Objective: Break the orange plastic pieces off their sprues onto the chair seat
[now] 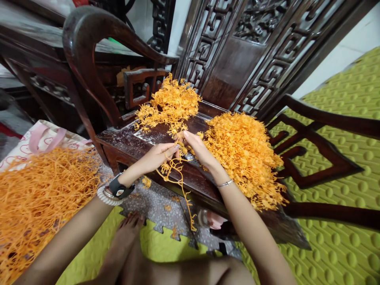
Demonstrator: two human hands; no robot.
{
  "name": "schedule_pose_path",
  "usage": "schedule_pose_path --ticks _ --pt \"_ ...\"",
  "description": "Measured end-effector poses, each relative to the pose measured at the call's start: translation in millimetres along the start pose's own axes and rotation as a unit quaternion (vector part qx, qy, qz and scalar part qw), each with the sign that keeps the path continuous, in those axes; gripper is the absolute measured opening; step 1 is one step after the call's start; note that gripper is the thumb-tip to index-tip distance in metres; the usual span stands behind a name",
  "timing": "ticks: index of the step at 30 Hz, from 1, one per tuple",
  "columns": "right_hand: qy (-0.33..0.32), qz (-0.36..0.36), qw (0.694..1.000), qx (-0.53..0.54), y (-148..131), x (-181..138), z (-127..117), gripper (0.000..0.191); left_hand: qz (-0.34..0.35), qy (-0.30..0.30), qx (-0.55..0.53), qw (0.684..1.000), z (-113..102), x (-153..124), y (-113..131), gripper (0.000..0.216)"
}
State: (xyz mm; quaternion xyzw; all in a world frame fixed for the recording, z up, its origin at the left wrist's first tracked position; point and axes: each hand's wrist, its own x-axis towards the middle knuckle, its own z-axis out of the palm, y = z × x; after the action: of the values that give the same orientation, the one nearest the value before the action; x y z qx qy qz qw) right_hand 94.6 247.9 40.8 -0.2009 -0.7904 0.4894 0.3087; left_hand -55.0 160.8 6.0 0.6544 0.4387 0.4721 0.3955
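Above the front of a dark wooden chair seat (118, 138), both hands are close together, fingers pinched. My left hand (160, 155) grips an orange branching strand (181, 182), whose thin stem dangles below the seat edge. My right hand (197, 146) pinches a small orange spidery piece at the top of the same strand; the fingertips partly hide it. Behind the hands is a loose heap of orange spidery pieces (175, 101). A larger heap of the same pieces (243, 154) covers the seat's right side.
Orange stringy stems (44, 194) pile at the lower left, beside a white bag with pink handles (49, 136). The chair's curved armrest (80, 35) rises at left, its carved back (225, 75) behind. Green textured mats (335, 237) lie right and below. Several orange bits lie on the speckled floor (154, 209).
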Motion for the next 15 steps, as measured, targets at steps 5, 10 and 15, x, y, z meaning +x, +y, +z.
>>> schedule_pose_path --ticks 5,10,15 --pt "-0.034 0.036 0.994 0.098 0.3 -1.1 3.3 0.019 -0.005 -0.002 0.0 1.0 -0.4 0.1 -0.5 0.039" --pt "-0.047 -0.017 0.998 -0.045 -5.1 -2.5 -1.1 0.016 -0.021 0.032 -0.017 0.999 0.6 0.5 -2.2 0.039" --pt "-0.05 -0.04 0.981 -0.182 1.1 -1.4 -7.8 0.02 -0.028 0.039 -0.034 0.998 1.6 0.9 0.5 0.04"
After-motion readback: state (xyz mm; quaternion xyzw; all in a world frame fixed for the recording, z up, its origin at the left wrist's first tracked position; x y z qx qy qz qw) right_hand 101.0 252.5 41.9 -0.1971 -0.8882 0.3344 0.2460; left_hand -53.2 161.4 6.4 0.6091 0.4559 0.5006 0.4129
